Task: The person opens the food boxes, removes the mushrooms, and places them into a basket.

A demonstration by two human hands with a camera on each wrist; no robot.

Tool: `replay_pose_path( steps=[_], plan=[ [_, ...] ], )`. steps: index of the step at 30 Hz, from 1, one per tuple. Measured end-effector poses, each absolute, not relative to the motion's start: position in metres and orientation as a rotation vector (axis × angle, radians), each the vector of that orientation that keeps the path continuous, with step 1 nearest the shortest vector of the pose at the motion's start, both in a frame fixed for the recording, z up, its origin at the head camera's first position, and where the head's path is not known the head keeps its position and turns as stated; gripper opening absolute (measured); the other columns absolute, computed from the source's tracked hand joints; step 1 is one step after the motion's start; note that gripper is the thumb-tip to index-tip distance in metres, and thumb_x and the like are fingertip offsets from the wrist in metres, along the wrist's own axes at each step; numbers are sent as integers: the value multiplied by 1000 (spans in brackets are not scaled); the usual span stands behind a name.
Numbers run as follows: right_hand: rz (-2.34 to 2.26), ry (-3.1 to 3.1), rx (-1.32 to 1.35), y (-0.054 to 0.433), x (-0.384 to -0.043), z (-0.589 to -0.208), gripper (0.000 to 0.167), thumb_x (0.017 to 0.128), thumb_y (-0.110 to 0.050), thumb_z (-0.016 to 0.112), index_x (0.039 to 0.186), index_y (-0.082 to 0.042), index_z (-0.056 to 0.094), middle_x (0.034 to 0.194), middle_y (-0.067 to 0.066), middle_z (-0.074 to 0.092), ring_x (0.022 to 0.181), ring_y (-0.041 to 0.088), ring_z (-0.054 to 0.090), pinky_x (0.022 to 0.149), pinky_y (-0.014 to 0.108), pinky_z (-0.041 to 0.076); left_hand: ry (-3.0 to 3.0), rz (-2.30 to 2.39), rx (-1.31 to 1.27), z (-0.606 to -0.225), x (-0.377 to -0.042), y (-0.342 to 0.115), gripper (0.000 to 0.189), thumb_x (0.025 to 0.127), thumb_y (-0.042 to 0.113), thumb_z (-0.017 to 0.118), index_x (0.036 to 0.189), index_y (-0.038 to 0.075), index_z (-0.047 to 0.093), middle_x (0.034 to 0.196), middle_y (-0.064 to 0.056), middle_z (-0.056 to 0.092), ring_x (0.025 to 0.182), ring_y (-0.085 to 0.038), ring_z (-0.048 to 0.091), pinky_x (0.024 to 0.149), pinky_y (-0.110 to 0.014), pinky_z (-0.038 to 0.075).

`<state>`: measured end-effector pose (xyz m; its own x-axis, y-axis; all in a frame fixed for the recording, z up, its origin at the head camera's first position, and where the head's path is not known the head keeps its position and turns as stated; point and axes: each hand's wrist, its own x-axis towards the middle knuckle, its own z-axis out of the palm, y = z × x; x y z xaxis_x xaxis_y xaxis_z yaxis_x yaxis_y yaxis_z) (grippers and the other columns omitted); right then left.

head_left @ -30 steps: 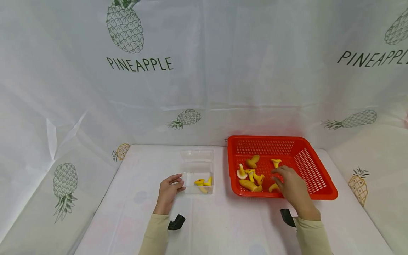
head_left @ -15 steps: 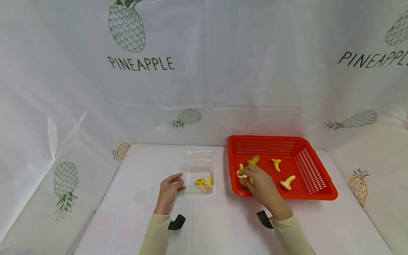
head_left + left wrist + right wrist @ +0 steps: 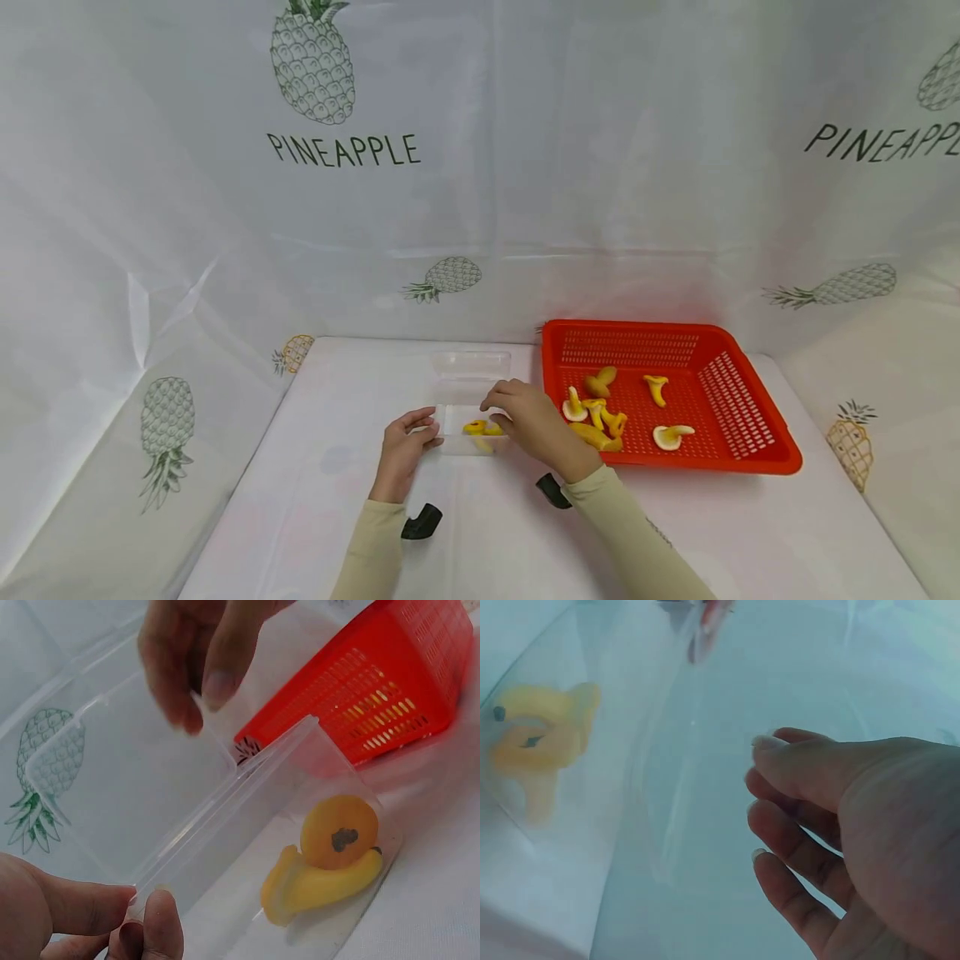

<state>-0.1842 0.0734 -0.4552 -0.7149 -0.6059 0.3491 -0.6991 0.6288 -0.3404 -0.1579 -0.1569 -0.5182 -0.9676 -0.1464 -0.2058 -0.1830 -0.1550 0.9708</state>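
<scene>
My left hand [image 3: 408, 450] pinches the left wall of a clear plastic box [image 3: 453, 446] between thumb and fingers; its lid stands hinged back. Inside lie a few yellow mushrooms [image 3: 322, 889], chanterelle-like, one with a dark spot on its orange cap [image 3: 339, 821]. Over the box's right side hovers my right hand [image 3: 536, 429], its fingers loosely bent. Nothing shows between its thumb and fingers in the right wrist view. To the right, a red plastic basket [image 3: 757, 454] holds several yellow mushrooms [image 3: 656, 389] and some brownish oblong pieces [image 3: 596, 437].
The basket stands just right of the box on a white-covered table [image 3: 315, 467]. White pineapple-print sheeting [image 3: 600, 167] rises behind and at both sides. A black wrist mount [image 3: 422, 522] sits by each forearm.
My right hand has moved left, from the basket's right part across its left mushrooms to above the box. One pale mushroom in the basket has turned over. My left hand keeps its hold.
</scene>
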Motion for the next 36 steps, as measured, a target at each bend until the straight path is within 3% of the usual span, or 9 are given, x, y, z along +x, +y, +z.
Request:
replay_pose_path(
  steps=[18, 26, 36],
  plan=[
    [541, -2903, 1264, 41, -217, -473, 24, 86, -7, 87, 110, -9, 83, 109, 7, 77, 101, 24, 69, 97, 38, 60, 2023, 2335, -381, -519, -158, -157, 39, 99, -11, 62, 137, -20, 56, 103, -10, 57, 87, -17, 62, 72, -22, 62],
    [498, -2974, 1243, 32, -220, -476, 25, 86, -10, 88, 111, -9, 85, 106, 4, 80, 94, 21, 71, 93, 33, 62, 2033, 2343, -395, -521, -160, -155, 37, 98, -13, 61, 135, -20, 57, 101, -10, 56, 88, -18, 62, 72, -21, 62],
    [447, -2978, 1162, 27, -225, -486, 12, 88, -12, 88, 99, -9, 86, 94, 3, 79, 80, 17, 66, 85, 31, 63, 2039, 2335, -408, -521, -158, -155, 38, 98, -13, 61, 135, -20, 57, 102, -10, 56, 85, -14, 61, 71, -22, 62]
  ],
)
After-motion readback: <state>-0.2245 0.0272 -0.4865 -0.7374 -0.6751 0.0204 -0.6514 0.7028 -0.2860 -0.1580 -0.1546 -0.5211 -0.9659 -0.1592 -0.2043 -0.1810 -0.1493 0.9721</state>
